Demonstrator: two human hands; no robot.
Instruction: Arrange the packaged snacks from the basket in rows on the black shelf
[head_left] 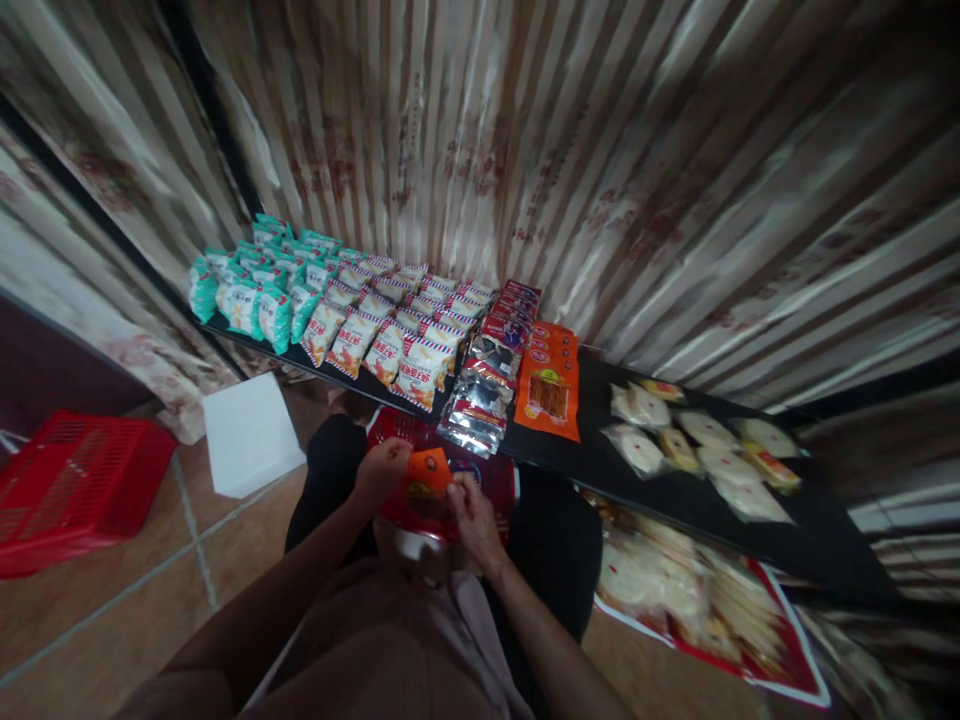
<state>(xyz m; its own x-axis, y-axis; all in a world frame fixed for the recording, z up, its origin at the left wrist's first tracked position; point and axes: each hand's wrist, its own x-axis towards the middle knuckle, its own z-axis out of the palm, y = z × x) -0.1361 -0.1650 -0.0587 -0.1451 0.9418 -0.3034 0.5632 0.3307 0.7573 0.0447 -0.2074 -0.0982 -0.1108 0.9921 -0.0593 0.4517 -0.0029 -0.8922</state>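
Observation:
My left hand (382, 470) and my right hand (471, 512) are both closed on a small orange snack packet (429, 476), held low in front of my body. Under the hands sits a red basket (420, 430) on my lap, below the front edge of a black shelf (600, 460). On the shelf lie rows of teal packets (255, 290), red-and-white striped packets (390, 330), silver foil packets (476, 405) and orange packets (551, 385).
Pale wrapped pastries (697, 440) lie on the right part of the shelf. A red tray (712, 600) with more wrapped goods sits on the floor below. A red basket (71, 485) and a white box (247, 430) rest on the tiled floor at left. Striped curtains hang behind.

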